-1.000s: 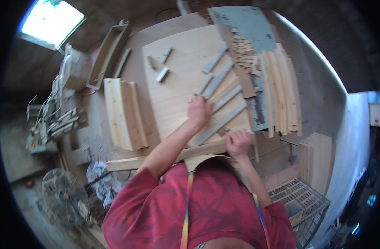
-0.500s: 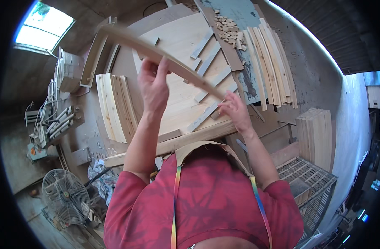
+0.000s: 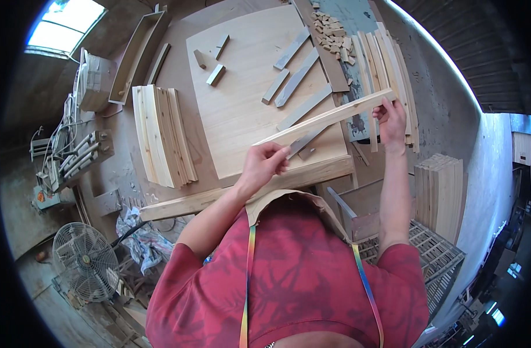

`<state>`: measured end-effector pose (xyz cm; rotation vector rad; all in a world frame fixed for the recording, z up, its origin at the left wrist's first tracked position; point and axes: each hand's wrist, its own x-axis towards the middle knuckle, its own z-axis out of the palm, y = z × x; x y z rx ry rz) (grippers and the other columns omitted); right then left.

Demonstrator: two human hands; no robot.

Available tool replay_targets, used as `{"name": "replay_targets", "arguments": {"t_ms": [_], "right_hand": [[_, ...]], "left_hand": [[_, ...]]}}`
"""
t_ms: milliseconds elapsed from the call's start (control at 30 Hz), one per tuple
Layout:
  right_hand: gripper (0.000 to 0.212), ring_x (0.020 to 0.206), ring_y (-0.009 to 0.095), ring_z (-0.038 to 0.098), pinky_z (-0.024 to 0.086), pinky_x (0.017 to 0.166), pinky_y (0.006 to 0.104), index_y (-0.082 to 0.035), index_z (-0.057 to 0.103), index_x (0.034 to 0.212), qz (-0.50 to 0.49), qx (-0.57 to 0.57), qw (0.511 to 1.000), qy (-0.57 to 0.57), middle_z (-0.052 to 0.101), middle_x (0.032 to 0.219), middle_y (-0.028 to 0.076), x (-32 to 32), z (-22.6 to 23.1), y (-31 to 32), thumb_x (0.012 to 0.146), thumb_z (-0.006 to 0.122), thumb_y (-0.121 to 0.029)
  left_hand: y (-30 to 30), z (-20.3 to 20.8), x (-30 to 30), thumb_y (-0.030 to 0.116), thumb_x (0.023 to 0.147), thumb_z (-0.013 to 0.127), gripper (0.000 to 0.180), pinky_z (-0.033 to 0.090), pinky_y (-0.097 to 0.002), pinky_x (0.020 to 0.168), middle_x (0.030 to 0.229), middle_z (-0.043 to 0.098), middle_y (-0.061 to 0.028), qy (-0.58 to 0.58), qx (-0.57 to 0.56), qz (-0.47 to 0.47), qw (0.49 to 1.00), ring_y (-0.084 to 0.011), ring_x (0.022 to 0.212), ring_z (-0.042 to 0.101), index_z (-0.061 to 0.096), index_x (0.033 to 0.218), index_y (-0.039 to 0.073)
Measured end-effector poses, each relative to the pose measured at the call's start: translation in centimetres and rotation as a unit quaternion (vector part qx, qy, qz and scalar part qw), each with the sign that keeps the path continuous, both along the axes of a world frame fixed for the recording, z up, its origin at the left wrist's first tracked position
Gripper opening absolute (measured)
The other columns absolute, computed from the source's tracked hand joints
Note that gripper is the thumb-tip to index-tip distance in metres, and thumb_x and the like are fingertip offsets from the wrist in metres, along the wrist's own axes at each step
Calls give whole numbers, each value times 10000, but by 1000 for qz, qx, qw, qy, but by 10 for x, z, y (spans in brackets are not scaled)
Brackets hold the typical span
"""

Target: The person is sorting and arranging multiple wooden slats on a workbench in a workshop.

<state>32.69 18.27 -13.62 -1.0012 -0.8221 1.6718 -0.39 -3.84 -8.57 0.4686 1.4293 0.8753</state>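
Observation:
A long pale wooden strip (image 3: 335, 114) slants across the right part of a large wooden panel (image 3: 242, 104). My right hand (image 3: 391, 120) grips its far right end, fingers closed round the lower edge. At the strip's other end, my left hand (image 3: 263, 166) is closed on it, the strip passing partly behind the fingers. Below the strip, grey-faced wooden blocks (image 3: 305, 101) lie at a slant on the panel. Three short blocks (image 3: 216, 75) rest on its left part.
Stacked boards (image 3: 161, 136) lie left of the panel, more strips (image 3: 387, 69) to its right beside a heap of small offcuts (image 3: 334, 36). A wooden beam (image 3: 178, 204) runs along the near edge. A fan (image 3: 85, 261) stands lower left, a wire rack (image 3: 433, 249) lower right.
The strip has swung round: it pointed to the upper left and now rises toward the right. My right hand has moved up and right, my left hand down and right.

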Motion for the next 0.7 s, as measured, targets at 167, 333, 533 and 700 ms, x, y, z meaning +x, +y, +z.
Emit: {"name": "replay_targets", "arguments": {"t_ms": [167, 333, 533, 700], "right_hand": [[274, 775, 146, 687, 593, 645, 282, -22, 571, 1279, 45, -1, 994, -96, 687, 908, 63, -14, -22, 51, 1025, 636, -101], [442, 760, 148, 685, 599, 632, 276, -4, 496, 1396, 86, -9, 980, -179, 693, 923, 73, -36, -52, 82, 996, 675, -70], [498, 737, 147, 683, 596, 624, 268, -1, 485, 1407, 122, -46, 957, -260, 717, 969, 90, -44, -57, 60, 975, 717, -87], [417, 777, 138, 686, 578, 623, 256, -24, 549, 1346, 118, -38, 955, -269, 724, 1006, 87, -54, -65, 39, 979, 727, -113]], "left_hand": [[3, -40, -28, 181, 948, 733, 163, 558, -396, 788, 1041, 734, -151, 513, 250, -66, 818, -298, 926, 698, 757, 1001, 28], [1, -72, -17, 151, 913, 729, 155, 543, -438, 791, 985, 706, -153, 477, 262, -135, 828, -351, 908, 660, 744, 1010, 31], [-39, -69, -21, 134, 929, 690, 112, 537, -452, 803, 952, 679, -149, 515, 228, -147, 813, -358, 931, 648, 728, 943, 29], [-49, -62, -31, 141, 936, 678, 114, 539, -451, 803, 947, 674, -150, 490, 217, -163, 828, -358, 921, 655, 729, 927, 40]]}}
